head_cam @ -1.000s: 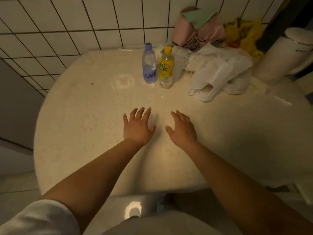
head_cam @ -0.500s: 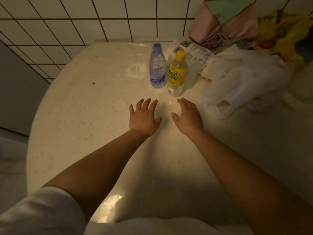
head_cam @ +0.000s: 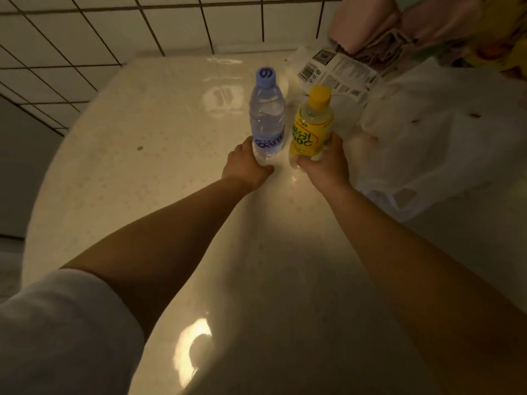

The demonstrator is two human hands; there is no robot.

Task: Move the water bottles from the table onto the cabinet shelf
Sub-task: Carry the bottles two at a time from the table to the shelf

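on table (head_cam: 142, 181), hands round blue-capped bottle (head_cam: 266, 118), yellow bottle (head_cam: 312, 126)

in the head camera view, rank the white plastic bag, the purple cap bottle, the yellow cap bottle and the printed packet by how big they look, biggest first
1. white plastic bag, clearly largest.
2. purple-cap bottle.
3. yellow-cap bottle, slightly shorter; both stand side by side, so the comparison is fair.
4. printed packet: partly hidden and farther back, so its rank against the bottles is unsure.

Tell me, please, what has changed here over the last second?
Both hands moved forward from the open table: the left hand now grips the blue-capped bottle, the right hand the yellow-capped bottle. Both bottles stay upright on the table, side by side.
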